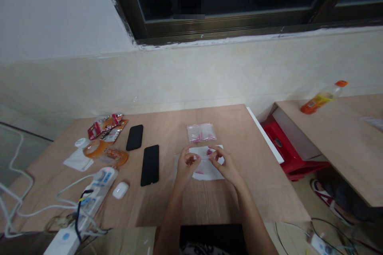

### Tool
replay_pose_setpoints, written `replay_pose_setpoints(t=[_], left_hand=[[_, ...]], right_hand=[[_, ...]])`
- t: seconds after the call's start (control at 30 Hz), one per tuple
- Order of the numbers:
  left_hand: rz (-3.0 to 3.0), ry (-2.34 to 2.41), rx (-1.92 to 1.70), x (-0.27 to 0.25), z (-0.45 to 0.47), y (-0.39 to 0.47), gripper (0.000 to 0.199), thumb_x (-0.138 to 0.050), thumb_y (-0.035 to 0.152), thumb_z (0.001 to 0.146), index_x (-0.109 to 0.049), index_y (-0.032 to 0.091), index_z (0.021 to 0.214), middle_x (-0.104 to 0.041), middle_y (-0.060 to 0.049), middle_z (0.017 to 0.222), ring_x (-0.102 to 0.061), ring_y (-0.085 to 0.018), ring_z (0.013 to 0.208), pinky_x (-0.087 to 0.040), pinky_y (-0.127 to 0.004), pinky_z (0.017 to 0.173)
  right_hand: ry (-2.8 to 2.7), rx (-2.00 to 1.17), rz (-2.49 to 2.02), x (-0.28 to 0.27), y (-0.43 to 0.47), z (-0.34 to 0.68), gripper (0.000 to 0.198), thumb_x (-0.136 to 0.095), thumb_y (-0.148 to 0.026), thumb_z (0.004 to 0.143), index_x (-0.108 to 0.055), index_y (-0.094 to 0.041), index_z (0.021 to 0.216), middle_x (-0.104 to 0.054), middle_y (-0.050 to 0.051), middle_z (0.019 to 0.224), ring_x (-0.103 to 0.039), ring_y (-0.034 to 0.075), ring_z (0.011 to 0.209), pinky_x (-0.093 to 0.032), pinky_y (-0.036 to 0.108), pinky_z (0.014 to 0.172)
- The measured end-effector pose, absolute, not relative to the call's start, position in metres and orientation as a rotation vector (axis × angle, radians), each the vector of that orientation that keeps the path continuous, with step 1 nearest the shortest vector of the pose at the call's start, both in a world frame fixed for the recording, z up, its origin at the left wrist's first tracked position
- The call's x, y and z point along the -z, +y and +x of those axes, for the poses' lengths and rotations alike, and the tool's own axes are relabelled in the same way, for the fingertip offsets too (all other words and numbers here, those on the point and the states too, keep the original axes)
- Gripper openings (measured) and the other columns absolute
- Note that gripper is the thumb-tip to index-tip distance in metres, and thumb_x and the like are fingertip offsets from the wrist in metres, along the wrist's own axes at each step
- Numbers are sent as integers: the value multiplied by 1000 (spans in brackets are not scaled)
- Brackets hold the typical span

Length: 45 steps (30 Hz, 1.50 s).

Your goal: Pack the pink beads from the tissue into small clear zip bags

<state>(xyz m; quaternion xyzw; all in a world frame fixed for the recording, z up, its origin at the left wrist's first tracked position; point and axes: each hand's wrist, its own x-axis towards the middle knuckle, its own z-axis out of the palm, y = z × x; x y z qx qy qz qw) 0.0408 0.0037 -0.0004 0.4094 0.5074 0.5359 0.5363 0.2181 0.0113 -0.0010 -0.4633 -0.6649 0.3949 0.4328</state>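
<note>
Over a white sheet of paper (209, 173) on the desk, my left hand (186, 165) and my right hand (225, 164) face each other, both closed in a pinch. A thin pale strand (205, 157) stretches between the fingertips; its material is too small to tell. A small heap of dark pink beads (208, 152) lies on the paper near my right fingertips. Just beyond the paper rests a clear plastic bag (201, 132) with more pink bits in it. A faint pink patch (199, 172) shows on the paper below the strand.
Two black phones (135, 137) (150, 165) lie left of my hands. Farther left are an orange bottle (105, 153), snack packets (104, 125), a white earbud case (120, 190) and a power strip (98, 193) with cables. Another desk (344, 135) bears a drink bottle (321, 99); a red stool (287, 155) stands between.
</note>
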Motion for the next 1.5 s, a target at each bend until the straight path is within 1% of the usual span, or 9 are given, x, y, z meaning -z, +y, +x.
replay_pose_setpoints(t=[0.07,0.17,0.37,0.53,0.7,0.97,1.3,1.5], left_hand=[[979,1209,-1278,-1,42,4,62,-78,27,64,-51,19,119,-64,4,67,-53,-7,56,-40,-17,55],[984,1217,-1266,-1,43,3,61,-77,27,64,-51,19,119,-64,4,68,-54,-8,58,-41,-18,57],[1058,1270,-1207,-4,44,2,62,-77,27,62,-52,19,118,-65,3,71,-55,-9,58,-37,-19,52],[1136,1310,-1227,-7,46,1,60,-76,25,62,-53,19,117,-65,3,69,-56,-10,61,-36,-20,54],[1161,1307,-1225,-9,46,0,58,-75,24,63,-51,19,115,-65,4,67,-54,-10,60,-36,-21,56],[1177,1321,-1216,-7,48,0,49,-73,24,63,-48,20,105,-64,4,67,-48,-9,56,-36,-23,58],[1285,1311,-1163,-9,47,-3,46,-70,23,68,-50,22,110,-65,4,71,-58,-12,67,-41,-25,69],[1273,1315,-1166,-11,49,-4,49,-72,25,69,-49,21,112,-66,4,70,-58,-12,64,-43,-25,68]], right_hand=[[-1648,-980,-1143,0,12,217,37,-59,-27,84,-59,-22,120,-67,2,82,-57,16,71,-48,30,70],[-1624,-978,-1131,-1,11,216,35,-59,-26,84,-60,-21,118,-66,2,82,-55,16,70,-47,30,69],[-1585,-969,-1106,-3,9,214,29,-60,-26,83,-62,-21,112,-64,2,79,-53,16,70,-46,29,68],[-1583,-956,-1086,-2,9,213,32,-59,-24,83,-61,-21,115,-62,1,78,-51,15,68,-45,29,67],[-1603,-964,-1074,1,10,213,38,-61,-22,82,-57,-22,120,-63,1,83,-52,16,72,-45,29,70],[-1583,-989,-1068,1,9,211,32,-61,-23,83,-57,-23,115,-61,0,80,-49,14,67,-43,28,65],[-1583,-1012,-1048,1,6,210,32,-63,-25,83,-55,-23,114,-62,-1,80,-48,14,66,-43,26,64],[-1572,-1029,-1047,0,5,209,33,-64,-28,83,-55,-23,114,-64,0,80,-49,14,64,-43,27,63]])
